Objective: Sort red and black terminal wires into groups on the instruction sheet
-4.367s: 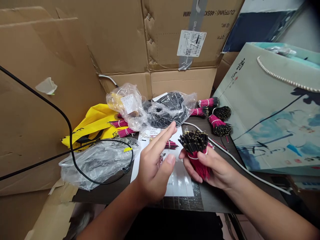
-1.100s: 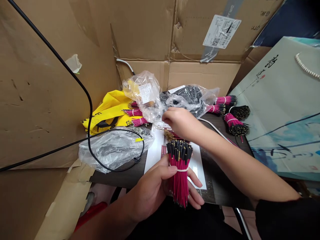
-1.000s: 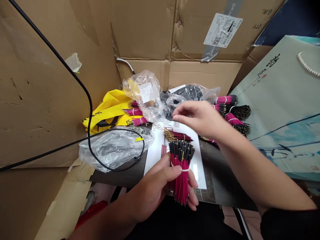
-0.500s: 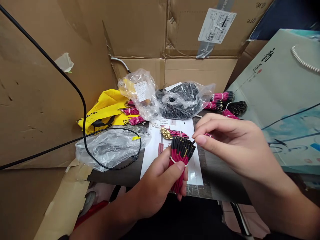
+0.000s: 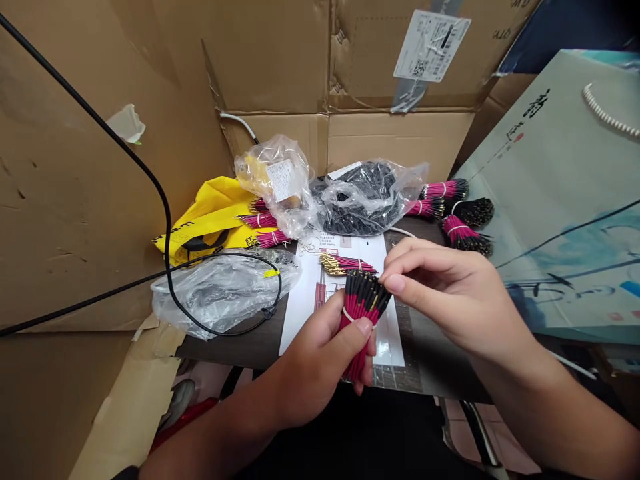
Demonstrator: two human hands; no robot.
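Observation:
My left hand point(image 5: 320, 357) is wrapped round a bundle of pink wires with black tips point(image 5: 361, 308), tied with a white band and held upright over a white printed sheet point(image 5: 310, 303). My right hand point(image 5: 450, 293) pinches at the black tips on the bundle's right side; what its fingertips hold is too small to make out. A small bundle of pink wires with gold ends point(image 5: 345, 264) lies on the sheet just behind.
A dark table point(image 5: 430, 347) carries a clear bag of black parts point(image 5: 365, 203), a clear labelled bag point(image 5: 273, 180), a yellow bag point(image 5: 210, 217), a crumpled clear bag point(image 5: 220, 290) and more pink bundles point(image 5: 453, 213). Cardboard walls point(image 5: 100, 167) stand left and behind, a printed paper bag point(image 5: 560, 200) right.
My right hand came back from the far bags and closed in on the bundle's tips. My left hand shifted the bundle slightly up and tilted it right.

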